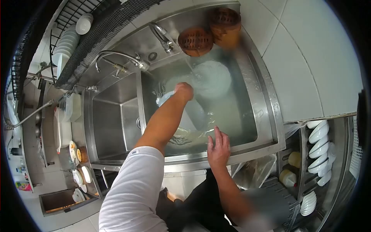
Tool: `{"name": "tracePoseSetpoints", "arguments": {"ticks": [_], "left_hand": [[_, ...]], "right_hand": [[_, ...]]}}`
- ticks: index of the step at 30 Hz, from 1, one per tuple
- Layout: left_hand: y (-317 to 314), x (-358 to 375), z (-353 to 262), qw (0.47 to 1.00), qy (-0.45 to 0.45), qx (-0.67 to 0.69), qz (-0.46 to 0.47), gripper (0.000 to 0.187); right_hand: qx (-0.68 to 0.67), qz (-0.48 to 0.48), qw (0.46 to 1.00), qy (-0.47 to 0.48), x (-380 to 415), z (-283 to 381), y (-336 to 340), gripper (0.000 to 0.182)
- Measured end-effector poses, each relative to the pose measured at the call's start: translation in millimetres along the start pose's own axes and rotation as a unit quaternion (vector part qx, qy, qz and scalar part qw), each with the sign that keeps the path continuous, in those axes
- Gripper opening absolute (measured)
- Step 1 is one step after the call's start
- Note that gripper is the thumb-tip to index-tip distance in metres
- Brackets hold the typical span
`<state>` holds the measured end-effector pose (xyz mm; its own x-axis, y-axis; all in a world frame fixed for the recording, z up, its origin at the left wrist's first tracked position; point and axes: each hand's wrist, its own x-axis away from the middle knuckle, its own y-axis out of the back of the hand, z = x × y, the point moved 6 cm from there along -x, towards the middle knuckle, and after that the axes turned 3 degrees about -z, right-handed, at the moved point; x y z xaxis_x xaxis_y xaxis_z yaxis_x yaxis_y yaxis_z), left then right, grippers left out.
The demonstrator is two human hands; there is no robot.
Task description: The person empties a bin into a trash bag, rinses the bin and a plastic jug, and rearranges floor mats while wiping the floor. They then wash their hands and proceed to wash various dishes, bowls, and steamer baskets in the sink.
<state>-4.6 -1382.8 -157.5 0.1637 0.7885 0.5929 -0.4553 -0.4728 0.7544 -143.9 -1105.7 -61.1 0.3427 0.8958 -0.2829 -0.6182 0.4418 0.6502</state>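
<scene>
My left hand [184, 91] reaches into the water-filled sink basin [235, 127], its fingers curled closed at the upper edge of a white plate [193, 116]. The plate lies tilted, mostly under cloudy water, and its left edge shows near the surface. My forearm hides part of it. Over the front rim of the basin, my right hand [219, 150] is open with fingers stretched forward, holding nothing. A large round whitish patch [212, 79] shows in the water at the back, beyond my left hand.
Two brown woven baskets [196, 41] stand at the sink's back right corner. Curved faucets [119, 56] rise behind the basins. An inner steel basin [112, 127] lies to the left. White bowls [319, 147] fill a rack at right; more cups [65, 46] sit on a wire shelf upper left.
</scene>
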Motion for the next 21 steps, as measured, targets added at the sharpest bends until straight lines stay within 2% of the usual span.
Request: {"name": "tracePoseSetpoints", "arguments": {"ticks": [4, 7, 10, 13, 16, 17, 19, 21], "left_hand": [[-9.7, 18.8, -13.4, 0.985, 0.042, 0.141, 0.093, 0.039], [-42.4, 29.4, -12.8, 0.930, 0.125, 0.278, 0.203, 0.038], [-78.7, 51.6, -20.9, 0.891, -0.041, 0.358, 0.275, 0.042], [-119.6, 71.6, -24.1, 0.891, -0.061, 0.435, 0.117, 0.043], [-145.2, 102.0, -41.8, 0.743, -0.046, 0.665, 0.059, 0.037], [-162.2, 94.9, -45.6, 0.655, 0.030, 0.754, -0.030, 0.034], [-143.0, 117.6, -47.4, 0.647, 0.072, 0.755, -0.071, 0.057], [-117.3, 149.7, -46.3, 0.567, 0.051, 0.817, -0.091, 0.052]], "right_hand": [[-0.020, 0.002, 1.000, -0.023, -4.0, -3.4, 4.2, 0.044], [-0.033, -0.014, 0.999, -0.034, -3.1, -7.1, 9.4, 0.042], [-0.044, -0.032, 0.998, -0.042, -3.4, -12.0, 12.4, 0.041], [-0.074, -0.045, 0.995, -0.049, -2.6, -13.3, 13.3, 0.041], [-0.093, -0.062, 0.992, -0.053, 0.2, -14.6, 17.2, 0.040], [-0.101, -0.069, 0.991, -0.057, -0.3, -16.9, 19.1, 0.040], [-0.121, -0.087, 0.987, -0.064, 0.8, -15.9, 27.5, 0.038], [-0.138, -0.116, 0.981, -0.070, 13.7, -10.3, 50.4, 0.037]]}}
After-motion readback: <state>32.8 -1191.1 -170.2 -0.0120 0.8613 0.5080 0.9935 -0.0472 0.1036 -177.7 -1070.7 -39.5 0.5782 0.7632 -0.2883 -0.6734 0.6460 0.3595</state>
